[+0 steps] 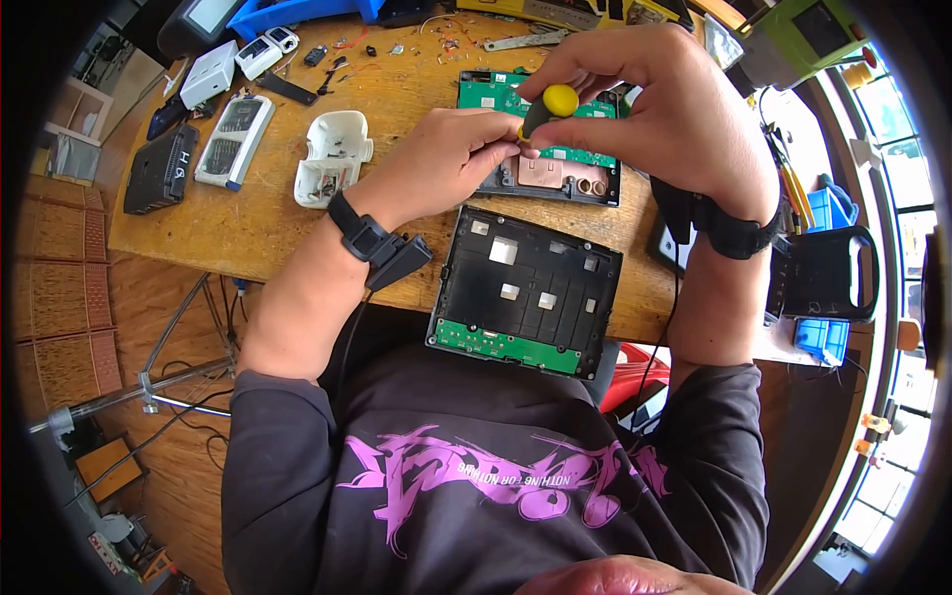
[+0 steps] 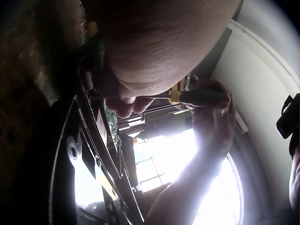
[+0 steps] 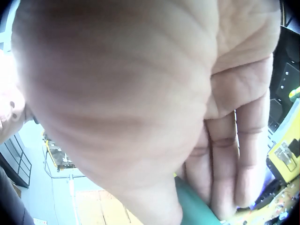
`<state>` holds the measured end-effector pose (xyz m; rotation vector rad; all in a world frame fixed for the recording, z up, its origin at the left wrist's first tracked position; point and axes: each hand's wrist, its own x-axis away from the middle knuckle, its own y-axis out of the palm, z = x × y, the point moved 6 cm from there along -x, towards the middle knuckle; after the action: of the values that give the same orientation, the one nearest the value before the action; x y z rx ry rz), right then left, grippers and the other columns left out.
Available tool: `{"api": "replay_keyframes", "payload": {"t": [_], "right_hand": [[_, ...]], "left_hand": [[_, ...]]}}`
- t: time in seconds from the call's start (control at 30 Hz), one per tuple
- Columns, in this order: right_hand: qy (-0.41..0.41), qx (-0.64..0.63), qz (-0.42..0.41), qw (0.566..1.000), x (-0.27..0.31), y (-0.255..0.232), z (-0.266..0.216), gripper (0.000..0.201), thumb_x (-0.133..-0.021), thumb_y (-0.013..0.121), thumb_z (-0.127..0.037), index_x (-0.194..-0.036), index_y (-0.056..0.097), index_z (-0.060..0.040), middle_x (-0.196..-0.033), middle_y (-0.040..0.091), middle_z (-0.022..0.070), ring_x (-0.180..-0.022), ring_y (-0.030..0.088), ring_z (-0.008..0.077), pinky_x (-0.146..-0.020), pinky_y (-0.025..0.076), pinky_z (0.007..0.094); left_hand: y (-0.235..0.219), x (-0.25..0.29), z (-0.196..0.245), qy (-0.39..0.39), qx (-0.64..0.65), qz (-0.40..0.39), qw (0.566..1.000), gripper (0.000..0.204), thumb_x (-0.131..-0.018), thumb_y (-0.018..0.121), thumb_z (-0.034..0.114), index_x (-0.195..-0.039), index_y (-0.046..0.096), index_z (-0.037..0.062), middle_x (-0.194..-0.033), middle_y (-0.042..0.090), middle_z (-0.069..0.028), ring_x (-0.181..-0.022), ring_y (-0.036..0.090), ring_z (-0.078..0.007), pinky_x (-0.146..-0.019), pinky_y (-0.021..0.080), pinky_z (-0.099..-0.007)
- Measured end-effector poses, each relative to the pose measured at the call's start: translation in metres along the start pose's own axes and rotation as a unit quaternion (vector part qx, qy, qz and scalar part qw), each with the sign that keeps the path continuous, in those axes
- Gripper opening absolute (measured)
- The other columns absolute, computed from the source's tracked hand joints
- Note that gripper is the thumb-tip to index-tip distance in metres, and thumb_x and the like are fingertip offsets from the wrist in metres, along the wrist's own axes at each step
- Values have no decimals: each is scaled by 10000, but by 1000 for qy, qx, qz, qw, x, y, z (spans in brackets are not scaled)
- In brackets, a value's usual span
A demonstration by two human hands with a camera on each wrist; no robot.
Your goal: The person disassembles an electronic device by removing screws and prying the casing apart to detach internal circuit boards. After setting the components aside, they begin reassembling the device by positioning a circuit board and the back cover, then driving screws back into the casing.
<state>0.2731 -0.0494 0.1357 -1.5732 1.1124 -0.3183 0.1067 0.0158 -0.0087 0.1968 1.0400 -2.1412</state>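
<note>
A screwdriver (image 1: pixel 561 99) with a dark green handle and yellow end cap is gripped by my right hand (image 1: pixel 659 114), handle between thumb and fingers. Close to its yellow collar, my left hand (image 1: pixel 446 154) pinches the thin shaft (image 2: pixel 160 96) with thumb and fingertips; the tip is hidden by those fingers. Both hands are over an opened device housing (image 1: pixel 610 188) that holds a green circuit board (image 1: pixel 486 92) and a copper-coloured plate (image 1: pixel 540 173). Nearer my body lies a black cover (image 1: pixel 526 273) with square cutouts and a green board strip (image 1: pixel 506 344) along one edge.
Left of the hands stands a white plastic tray (image 1: pixel 332 149) with small parts in it. Further left are a white-framed case (image 1: pixel 235 141) and a black box (image 1: pixel 161 171). A metal strip (image 1: pixel 526 40) and scattered bits lie at the back of the wooden table (image 1: pixel 397 84).
</note>
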Motion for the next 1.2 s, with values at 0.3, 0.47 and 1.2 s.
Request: {"api": "replay_keyframes", "payload": {"t": [0.3, 0.47, 1.2], "right_hand": [[92, 54, 26, 994, 0, -1, 5, 389, -880, 1035, -292, -1137, 869, -52, -929, 817, 63, -843, 777, 158, -796, 625, 308], [-17, -15, 56, 998, -2, -1, 4, 342, -913, 1008, -248, -1160, 879, -50, -1038, 861, 64, -942, 815, 167, -872, 644, 324], [65, 31, 65, 995, -8, -9, -13, 345, -870, 1034, -289, -856, 816, -23, -741, 773, 68, -594, 691, 170, -585, 557, 299]], "left_hand": [[2, -1, 0, 6, 32, 15, 999, 208, -1082, 766, 97, -1271, 836, 49, -1153, 868, -148, -1065, 833, -351, -934, 637, -412], [3, -1, -3, 10, 26, 10, 1000, 203, -1080, 764, 90, -1265, 840, 50, -1162, 874, -136, -1085, 838, -346, -951, 642, -411], [4, 0, -2, 33, -26, -3, 999, 225, -1075, 780, 109, -1290, 845, 82, -1147, 869, -125, -1070, 843, -308, -937, 647, -408]]}}
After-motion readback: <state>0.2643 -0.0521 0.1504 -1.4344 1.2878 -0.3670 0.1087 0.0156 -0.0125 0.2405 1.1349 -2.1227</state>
